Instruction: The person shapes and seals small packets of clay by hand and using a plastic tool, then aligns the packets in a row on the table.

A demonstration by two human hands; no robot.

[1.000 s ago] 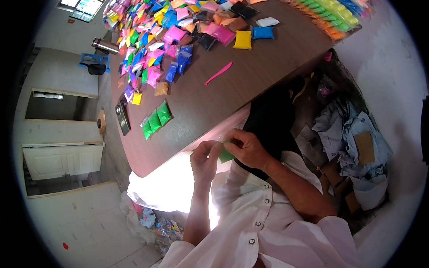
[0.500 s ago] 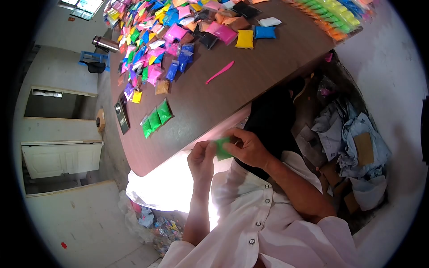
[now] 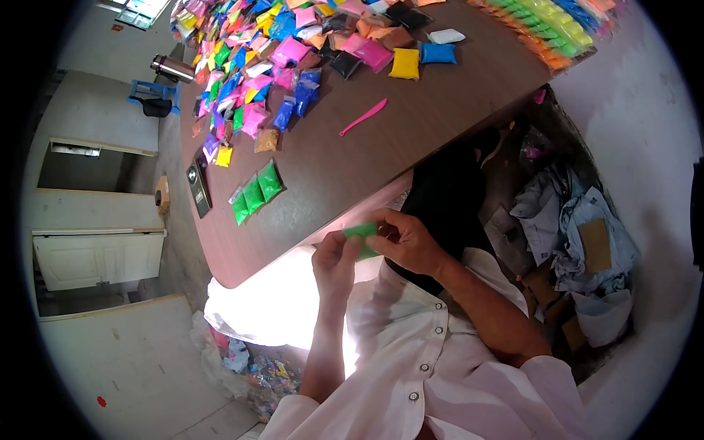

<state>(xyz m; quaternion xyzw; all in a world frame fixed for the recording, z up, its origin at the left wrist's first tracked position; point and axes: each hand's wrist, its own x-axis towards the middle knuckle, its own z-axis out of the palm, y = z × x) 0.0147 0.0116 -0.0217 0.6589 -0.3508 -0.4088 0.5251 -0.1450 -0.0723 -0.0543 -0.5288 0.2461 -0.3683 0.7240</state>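
Clock directions are read from the hands, with twelve toward the top of the view. The left hand (image 3: 334, 262) and right hand (image 3: 405, 242) are near the body, short of the table (image 3: 315, 176) edge. The grip of each is clamped, thumb against fingers, on one green packet (image 3: 361, 230), which is held between them and partly covered by fingers. At ten o'clock, a joined strip of three green packets (image 3: 254, 193) lies flat on the table; farther that way, near the edge, is a dark flat device (image 3: 197, 188). A pink plastic knife (image 3: 364, 117) lies at twelve. Beyond, a heap of mixed-colour packets (image 3: 289, 51) extends at eleven, and layered rows of packets (image 3: 539, 33) stand at one. A metal flask (image 3: 173, 68) is observed between ten and eleven.
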